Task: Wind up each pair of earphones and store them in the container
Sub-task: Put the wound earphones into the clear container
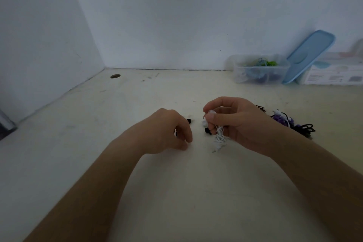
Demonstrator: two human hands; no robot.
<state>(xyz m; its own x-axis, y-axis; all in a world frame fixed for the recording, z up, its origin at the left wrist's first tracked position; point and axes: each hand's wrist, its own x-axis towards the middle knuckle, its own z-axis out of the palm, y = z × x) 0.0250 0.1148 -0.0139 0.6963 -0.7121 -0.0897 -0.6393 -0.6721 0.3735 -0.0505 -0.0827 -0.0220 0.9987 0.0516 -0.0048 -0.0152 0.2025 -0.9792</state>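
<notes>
- A pale cream tabletop (176, 192) is seen tucked into a corner of plain whitish walls (176, 15), in pretty dim light, with a small round hole (115, 76) in the top at the upper left.
- The white earphones (219, 135) are found just right of centre, bunched into a rough bundle and pinched between thumb and curled fingers of the right hand (235, 122).
- The bundle's long axis runs up-and-down in the frame: the buds are tucked up by the thumb and the loose tail hangs toward the lower edge. Whether it touches the table can't be made out.
- Two small black earbud tips (207, 131) are spotted between the hands. Which set they belong to can't really be told.
- The left hand (169, 131) sits just left of the bundle, fingers curled down toward the table. Something dark shows by the fingertips, but whether anything is gripped can't be told.
- A loose pile (290, 122) of purple and black earphones is left unwound behind the right wrist, on the right side.
- The container (236, 72) is parked at the upper right against the wall, already holding green, blue and purple sets. Its blue lid (308, 57) is off and leaned on a white box (334, 76).
- So the drop-off lies up and to the right of the bundle. The right hand is clearly the nearer one, and the open top looks unobstructed, so a straight carry should probably do once the winding is judged finished.
</notes>
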